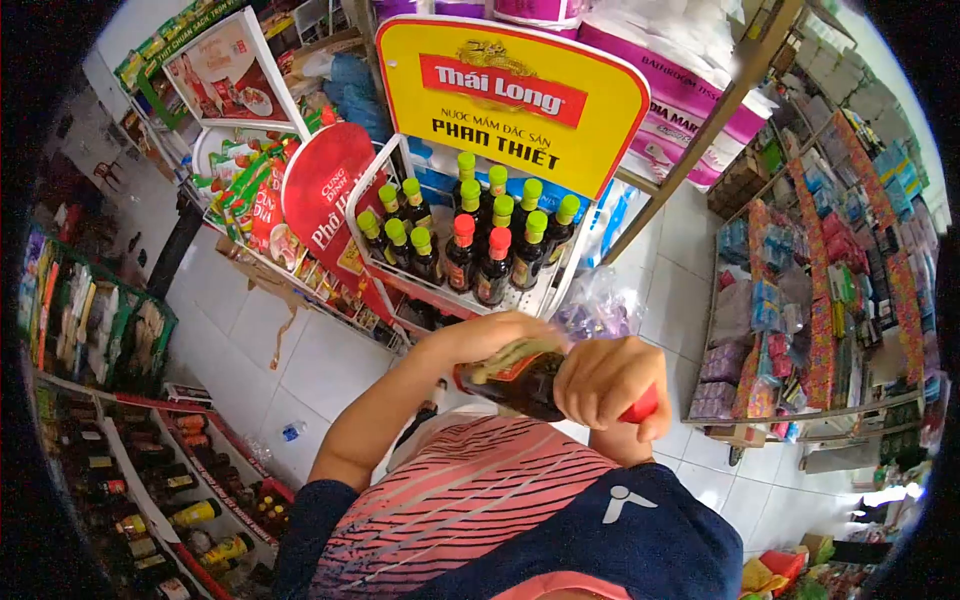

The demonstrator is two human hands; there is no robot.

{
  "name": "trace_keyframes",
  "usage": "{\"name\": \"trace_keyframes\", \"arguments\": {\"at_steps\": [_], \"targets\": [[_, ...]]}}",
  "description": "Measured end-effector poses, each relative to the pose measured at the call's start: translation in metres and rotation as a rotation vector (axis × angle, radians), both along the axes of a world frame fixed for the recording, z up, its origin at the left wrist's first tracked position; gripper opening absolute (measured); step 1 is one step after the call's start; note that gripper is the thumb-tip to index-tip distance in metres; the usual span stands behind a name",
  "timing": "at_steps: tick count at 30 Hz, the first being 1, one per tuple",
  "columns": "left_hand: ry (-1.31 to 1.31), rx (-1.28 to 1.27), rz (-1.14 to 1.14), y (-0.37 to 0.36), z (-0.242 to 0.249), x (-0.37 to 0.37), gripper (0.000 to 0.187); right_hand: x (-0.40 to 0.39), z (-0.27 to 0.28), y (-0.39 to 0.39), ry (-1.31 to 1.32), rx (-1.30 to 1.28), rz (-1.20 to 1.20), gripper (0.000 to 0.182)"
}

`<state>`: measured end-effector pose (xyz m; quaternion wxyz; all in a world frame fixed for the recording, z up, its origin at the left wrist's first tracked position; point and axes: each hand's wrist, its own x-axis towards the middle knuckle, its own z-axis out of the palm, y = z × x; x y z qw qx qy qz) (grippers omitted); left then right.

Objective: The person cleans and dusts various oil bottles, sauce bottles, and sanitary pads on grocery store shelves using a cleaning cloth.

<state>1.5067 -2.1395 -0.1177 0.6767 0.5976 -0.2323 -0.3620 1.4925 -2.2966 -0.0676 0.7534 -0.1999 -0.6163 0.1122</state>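
A dark glass bottle with a red cap lies tilted across the front of my chest. My right hand is closed round its neck, just below the cap. Over the bottle's body is my left hand, bent at the wrist and smeared by motion. Under it, a pale, yellowish, cloth-like thing lies against the bottle's label; its exact nature is unclear. Beyond my hands, a white wire rack holds several dark bottles with green caps and red caps, all upright.
A yellow sign stands behind the rack, with a red sign and noodle packets to its left. Bottle shelves are at lower left. Packed shelves run along the right. A plastic bag is beyond my hands.
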Motion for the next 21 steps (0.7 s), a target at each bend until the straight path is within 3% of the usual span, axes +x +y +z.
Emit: {"name": "trace_keyframes", "arguments": {"at_steps": [2, 6, 8, 10, 12, 14, 17, 18, 20, 21], "targets": [[0.406, 0.066, 0.024, 0.013, -0.047, 0.006, 0.033, 0.009, 0.004, -0.007, -0.047, 0.006, 0.039, 0.031], [0.256, 0.017, -0.008, 0.039, -0.082, -0.002, 0.037, 0.007, 0.007, -0.009, -0.004, 0.047, 0.069, 0.033], [0.573, -0.542, 0.25, 0.041, -0.101, -0.019, 0.046, 0.007, 0.008, -0.004, -0.153, 0.045, 0.086, 0.034], [0.676, -0.631, 0.368, 0.04, -0.105, -0.034, 0.052, 0.003, 0.0, 0.004, -0.133, 0.037, 0.047, 0.032], [0.745, -0.779, 0.603, 0.046, -0.125, -0.036, 0.05, -0.002, -0.01, 0.016, 0.04, -0.136, -0.211, 0.028], [0.71, -0.723, 0.661, 0.058, -0.142, -0.032, 0.047, 0.011, -0.023, 0.029, 0.036, -0.265, -0.25, 0.027], [0.686, -0.364, 0.865, 0.076, -0.159, -0.03, 0.035, 0.028, -0.044, 0.04, 0.094, -0.301, -0.302, 0.027], [0.683, -0.364, 0.864, 0.082, -0.167, -0.031, 0.035, 0.03, -0.049, 0.04, 0.091, -0.3, -0.304, 0.027], [0.471, -0.029, 0.86, 0.093, -0.182, -0.035, 0.031, 0.034, -0.057, 0.037, 0.25, -0.281, -0.352, 0.024], [0.483, -0.041, 0.94, 0.093, -0.168, -0.041, 0.028, 0.035, -0.059, 0.033, 0.264, -0.301, -0.362, 0.023]]}}
